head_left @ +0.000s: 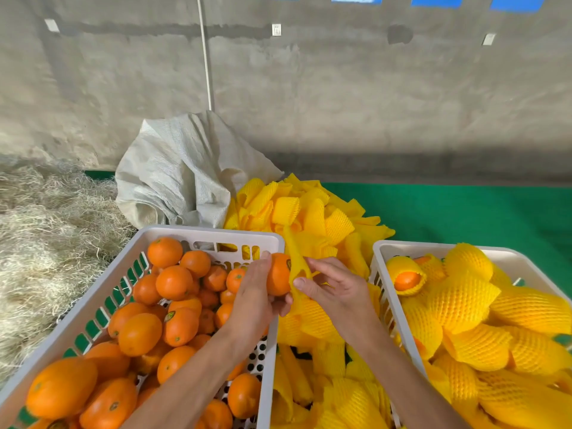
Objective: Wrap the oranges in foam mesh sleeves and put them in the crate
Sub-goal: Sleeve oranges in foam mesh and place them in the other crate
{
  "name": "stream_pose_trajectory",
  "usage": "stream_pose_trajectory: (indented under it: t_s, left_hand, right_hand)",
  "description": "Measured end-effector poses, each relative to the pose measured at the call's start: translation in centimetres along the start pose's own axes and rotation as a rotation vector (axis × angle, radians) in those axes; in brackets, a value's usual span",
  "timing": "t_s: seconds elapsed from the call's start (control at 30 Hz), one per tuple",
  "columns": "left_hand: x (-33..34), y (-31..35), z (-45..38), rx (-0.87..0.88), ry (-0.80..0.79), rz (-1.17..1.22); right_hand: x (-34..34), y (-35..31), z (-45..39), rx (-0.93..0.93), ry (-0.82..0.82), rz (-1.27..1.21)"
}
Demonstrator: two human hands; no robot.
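Note:
My left hand [257,292] grips a bare orange [278,275] above the right rim of the left white crate [213,235], which holds several unwrapped oranges [173,281]. My right hand [331,287] pinches a yellow foam mesh sleeve [297,261] beside that orange; the sleeve is stretched thin and rises toward the sleeve pile [309,212]. The right white crate [379,252] holds several oranges wrapped in yellow sleeves [461,301]; one wrapped orange [406,279] shows its skin through the sleeve's open end.
More loose yellow sleeves [312,382] fill the gap between the two crates. A grey woven sack [176,174] stands behind the left crate. Dry straw [43,233] lies at the left. A green mat [464,212] covers the surface, with a concrete wall behind.

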State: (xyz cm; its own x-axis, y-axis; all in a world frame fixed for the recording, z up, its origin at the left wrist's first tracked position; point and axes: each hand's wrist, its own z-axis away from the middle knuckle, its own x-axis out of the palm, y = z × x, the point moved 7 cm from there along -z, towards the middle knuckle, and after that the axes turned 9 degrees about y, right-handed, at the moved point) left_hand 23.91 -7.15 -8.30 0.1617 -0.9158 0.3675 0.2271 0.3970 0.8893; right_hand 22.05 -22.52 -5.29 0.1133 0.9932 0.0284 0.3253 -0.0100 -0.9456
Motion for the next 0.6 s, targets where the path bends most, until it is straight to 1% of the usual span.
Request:
stream_pose_trajectory:
  t_s: [0.07,0.13,0.23,0.3,0.37,0.43,0.5,0.53,0.6]
  left_hand:
    - [0.1,0.2,0.2,0.020,-0.038,-0.049]
    - [0.0,0.5,0.6,0.072,-0.038,-0.130]
    - [-0.1,0.9,1.5,0.133,-0.009,-0.209]
    - [0.2,1.7,2.3,0.209,-0.005,-0.290]
    - [0.6,2.6,3.0,0.287,-0.034,-0.338]
    - [1.6,2.6,3.8,0.291,-0.166,-0.350]
    - [2.7,1.8,4.5,0.223,-0.329,-0.366]
    - [3.1,1.4,4.8,0.200,-0.387,-0.379]
    - [3.4,1.0,5.1,0.190,-0.428,-0.394]
  right_hand:
    - [-0.2,0.0,0.0,-0.021,0.005,0.005]
    - [-0.8,0.5,-0.1,0.008,0.085,0.049]
    - [-2.2,1.7,0.0,0.136,0.258,0.199]
    - [-3.2,2.2,0.0,0.198,0.322,0.303]
    - [-3.7,2.0,-0.1,0.196,0.357,0.400]
    - [-3.2,1.3,-0.1,0.098,0.295,0.595]
    - [-2.0,0.7,0.2,-0.029,0.180,0.797]
    - [-1.5,0.5,0.5,-0.069,0.133,0.819]
    - [-0.8,0.5,0.9,-0.090,0.061,0.735]
